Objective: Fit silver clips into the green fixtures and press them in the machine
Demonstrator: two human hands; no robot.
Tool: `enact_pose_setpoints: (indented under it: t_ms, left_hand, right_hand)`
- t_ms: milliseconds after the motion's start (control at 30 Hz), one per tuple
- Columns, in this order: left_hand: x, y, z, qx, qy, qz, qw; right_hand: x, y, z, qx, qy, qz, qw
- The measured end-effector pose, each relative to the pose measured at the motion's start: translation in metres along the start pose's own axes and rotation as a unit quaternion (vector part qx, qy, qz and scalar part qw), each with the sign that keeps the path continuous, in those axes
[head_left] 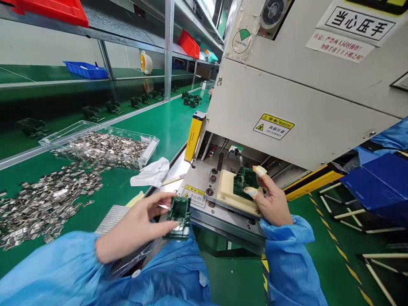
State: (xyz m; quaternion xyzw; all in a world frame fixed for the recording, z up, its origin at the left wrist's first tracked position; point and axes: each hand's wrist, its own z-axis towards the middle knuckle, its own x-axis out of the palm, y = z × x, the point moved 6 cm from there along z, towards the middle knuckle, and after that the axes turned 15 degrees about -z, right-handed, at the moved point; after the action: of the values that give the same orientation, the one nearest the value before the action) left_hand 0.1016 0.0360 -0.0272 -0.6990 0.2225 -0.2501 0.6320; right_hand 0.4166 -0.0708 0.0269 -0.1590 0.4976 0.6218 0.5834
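My left hand (148, 219) grips a dark green plastic housing (179, 214), thumb on its near face and fingers behind, just in front of the machine. Metal bits show at the lower end of that part. At the press opening, my right hand (270, 197) has thumb and finger, both wearing pale finger cots, on a second dark green housing (244, 182). This one sits on a cream-coloured fixture block (227, 187); whether it touches the block all round is hidden.
The press (299, 93) fills the right, its yellow light-curtain post (195, 136) beside the opening. Small metal pieces (57, 199) lie heaped on the green bench, more in a clear tray (149, 151). A white glove (151, 172) lies nearby. Several green housings (191, 100) stand farther back.
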Motion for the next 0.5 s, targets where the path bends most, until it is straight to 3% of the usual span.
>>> enact_pose_setpoints:
  t_ms: [100,167,233,300,367,433,500]
  left_hand:
    - [-0.017,0.042,-0.018,-0.027,-0.036,-0.025,0.999]
    - [-0.017,0.058,-0.018,0.001,-0.045,-0.034,0.998]
    - [-0.016,0.064,-0.013,0.031,-0.055,-0.014,0.998]
    - [-0.015,0.067,-0.007,0.039,-0.053,0.027,0.997]
    - [-0.012,0.068,0.0,0.038,-0.027,0.057,0.997]
    - [-0.007,0.069,0.007,0.047,0.009,0.06,0.997]
    - [-0.005,0.069,0.012,0.067,0.032,0.052,0.996]
  right_hand:
    - [0.001,0.004,-0.002,-0.011,-0.008,-0.052,0.999]
    - [-0.001,0.003,-0.013,-0.027,-0.02,-0.095,0.995]
    - [-0.008,-0.011,-0.033,-0.002,-0.056,-0.154,0.986]
    - [-0.024,-0.041,-0.064,0.109,-0.122,-0.211,0.964]
    - [-0.039,-0.079,-0.109,0.286,-0.167,-0.243,0.912]
    - [-0.036,-0.111,-0.151,0.41,-0.095,-0.213,0.882]
    - [-0.031,-0.118,-0.177,0.414,-0.048,-0.182,0.89]
